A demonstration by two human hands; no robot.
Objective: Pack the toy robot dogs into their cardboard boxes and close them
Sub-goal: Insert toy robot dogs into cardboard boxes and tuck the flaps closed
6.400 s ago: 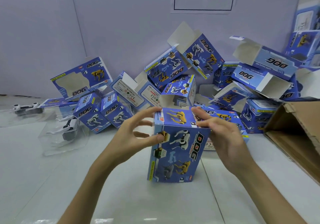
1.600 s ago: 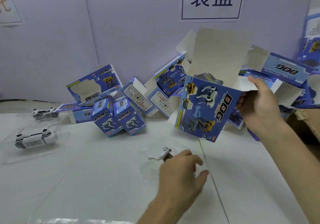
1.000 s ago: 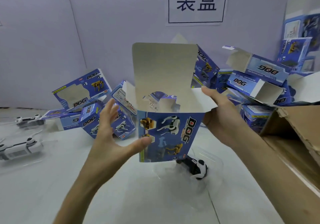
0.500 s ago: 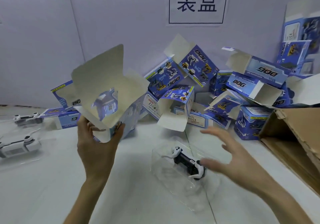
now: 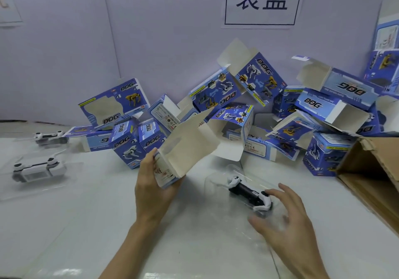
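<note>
Lowered since half a second ago, the left hand (image 5: pixel 151 192) grips an open box (image 5: pixel 185 149) by its closed end, tilted with its flaps gaping up to the right. The right hand (image 5: pixel 289 220) has come down with fingers spread, one fingertip touching the black-and-white toy dog (image 5: pixel 246 190). That dog lies in a clear tray (image 5: pixel 216 181) near the middle of the table (image 5: pixel 86 224), with a heap of boxes (image 5: pixel 216 97) along the far edge and a brown carton (image 5: pixel 371 170) at the right edge.

One wide-angle head-worn camera looks forward and down over the white bench (image 5: pixel 75 224) toward the wall (image 5: pixel 162 41) at 12 o'clock. The left hand (image 5: pixel 151 190) and right hand (image 5: pixel 287 222) sit close, toward 6 o'clock. Frame edges appear bowed, probably by the lens.
</note>
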